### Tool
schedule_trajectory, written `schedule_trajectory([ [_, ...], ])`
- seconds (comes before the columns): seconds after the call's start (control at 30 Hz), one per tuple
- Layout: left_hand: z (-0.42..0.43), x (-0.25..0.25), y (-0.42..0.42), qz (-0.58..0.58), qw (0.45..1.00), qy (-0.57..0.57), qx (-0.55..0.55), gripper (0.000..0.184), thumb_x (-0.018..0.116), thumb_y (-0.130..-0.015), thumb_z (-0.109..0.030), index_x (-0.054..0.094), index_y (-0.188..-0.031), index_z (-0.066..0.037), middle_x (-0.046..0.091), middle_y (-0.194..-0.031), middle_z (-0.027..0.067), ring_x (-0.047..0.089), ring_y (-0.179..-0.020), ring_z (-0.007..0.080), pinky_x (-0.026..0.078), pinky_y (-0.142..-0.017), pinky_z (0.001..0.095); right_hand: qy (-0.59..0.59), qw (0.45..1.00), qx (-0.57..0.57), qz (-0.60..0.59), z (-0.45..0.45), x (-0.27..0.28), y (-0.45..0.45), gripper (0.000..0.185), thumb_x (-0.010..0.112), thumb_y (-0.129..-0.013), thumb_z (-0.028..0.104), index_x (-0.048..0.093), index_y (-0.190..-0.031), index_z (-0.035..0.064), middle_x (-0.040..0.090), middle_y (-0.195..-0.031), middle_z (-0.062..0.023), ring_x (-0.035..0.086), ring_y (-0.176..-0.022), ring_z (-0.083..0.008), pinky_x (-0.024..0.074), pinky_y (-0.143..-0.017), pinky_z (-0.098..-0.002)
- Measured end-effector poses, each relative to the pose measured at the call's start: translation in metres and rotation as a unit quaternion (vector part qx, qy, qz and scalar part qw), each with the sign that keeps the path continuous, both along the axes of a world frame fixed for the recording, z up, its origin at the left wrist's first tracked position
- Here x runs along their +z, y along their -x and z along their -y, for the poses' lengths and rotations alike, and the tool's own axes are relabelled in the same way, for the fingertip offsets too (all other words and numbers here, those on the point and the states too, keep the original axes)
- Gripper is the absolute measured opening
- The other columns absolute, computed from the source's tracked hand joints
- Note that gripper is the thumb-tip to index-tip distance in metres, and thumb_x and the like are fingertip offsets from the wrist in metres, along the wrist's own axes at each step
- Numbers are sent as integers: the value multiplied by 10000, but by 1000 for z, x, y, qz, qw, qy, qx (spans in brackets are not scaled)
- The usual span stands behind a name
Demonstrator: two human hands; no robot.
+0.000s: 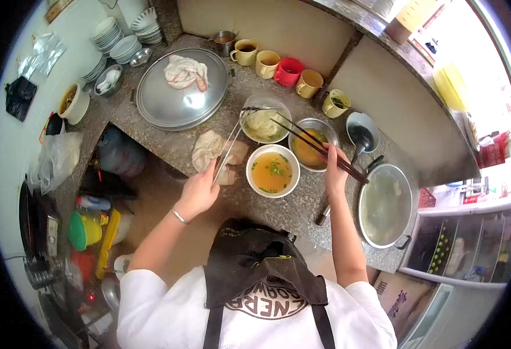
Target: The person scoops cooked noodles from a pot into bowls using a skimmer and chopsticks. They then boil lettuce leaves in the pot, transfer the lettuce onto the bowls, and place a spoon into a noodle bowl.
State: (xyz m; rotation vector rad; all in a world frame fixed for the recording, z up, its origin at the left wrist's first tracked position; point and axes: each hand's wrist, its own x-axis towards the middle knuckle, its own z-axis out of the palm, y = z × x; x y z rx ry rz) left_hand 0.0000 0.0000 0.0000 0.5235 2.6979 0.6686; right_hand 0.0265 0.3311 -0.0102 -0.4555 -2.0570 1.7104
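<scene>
- The right hand (337, 170) has fingers closed on chopsticks (311, 138), tips toward the noodles (262, 123).
- The left hand (198, 192) grips wire handle (228, 150), noodles ahead.

Pale wall (267, 35), speckled stone counter (302, 203)

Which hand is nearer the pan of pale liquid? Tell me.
Right. The right hand, gripping chopsticks, is just left of the pan; the left hand is farther, beyond the soup bowl.
</scene>
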Motion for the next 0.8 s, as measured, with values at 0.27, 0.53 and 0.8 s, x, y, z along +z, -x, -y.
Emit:
schedule_trajectory([
  [0.27,-10,6,-24,-91,992,-80,-24,640,479,-694,-20,302,-1308,-52,529,-1062,237,538,-889,394,449,-751,424,0,978,-196,-65,-121,44,-168,314,446,-896,223,577,-953,-57,610,-828,-125,605,-740,-185,496,-702,-297],
  [0.53,-155,50,-72,102,960,-162,-202,575,499,-751,-71,335,-1302,-86,540,-1056,230,561,-937,346,440,-778,381,-298,847,-301,320,-270,-43,-337,220,504,-838,205,619,-858,18,606,-744,-147,600,-689,-260,458,-617,-358],
  [0.8,-375,-28,-115,73,931,9,-357,508,477,-752,-149,381,-1233,-17,572,-783,249,568,-757,387,456,-691,448,163,913,-371,40,-270,-99,-361,269,469,-885,200,568,-938,-44,605,-818,-118,611,-685,-179,520,-634,-261],
])
